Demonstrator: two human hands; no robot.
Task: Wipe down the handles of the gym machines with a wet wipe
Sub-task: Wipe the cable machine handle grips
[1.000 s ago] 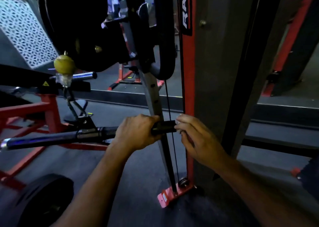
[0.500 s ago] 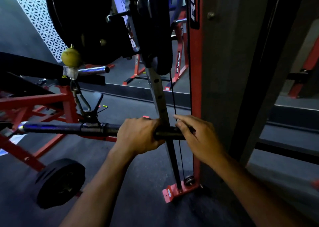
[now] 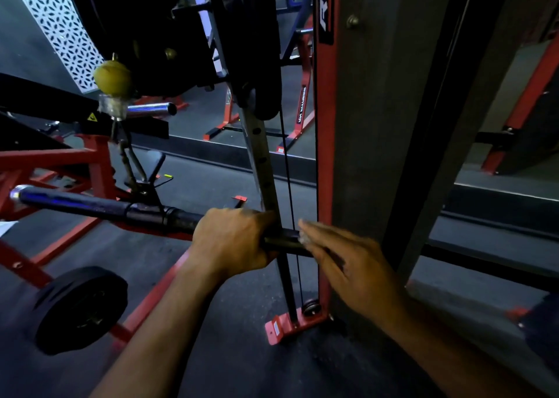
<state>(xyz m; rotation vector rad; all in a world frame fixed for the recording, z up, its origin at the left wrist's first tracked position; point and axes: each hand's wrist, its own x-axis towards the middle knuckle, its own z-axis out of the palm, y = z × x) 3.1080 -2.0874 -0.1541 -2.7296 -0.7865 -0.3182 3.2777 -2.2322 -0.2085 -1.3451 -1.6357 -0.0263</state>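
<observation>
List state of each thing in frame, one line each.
left hand: gripping the bar, fingers curled round it
right hand: fingers straight along the bar's right end, motion-blurred
wet wipe: small pale bit showing under the right fingers
bar: horizontal, held
weight plate: low beside the red frame
cable: taut, running down to the pulley

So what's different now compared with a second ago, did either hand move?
The right hand changed: its fingers, earlier curled over the bar's end, are now straighter and blurred with motion against that end, with something pale, perhaps the wipe, at the fingertips. The camera also shifted, so the weight plate on the floor is in fuller view. The left hand grips the bar as before.
</observation>
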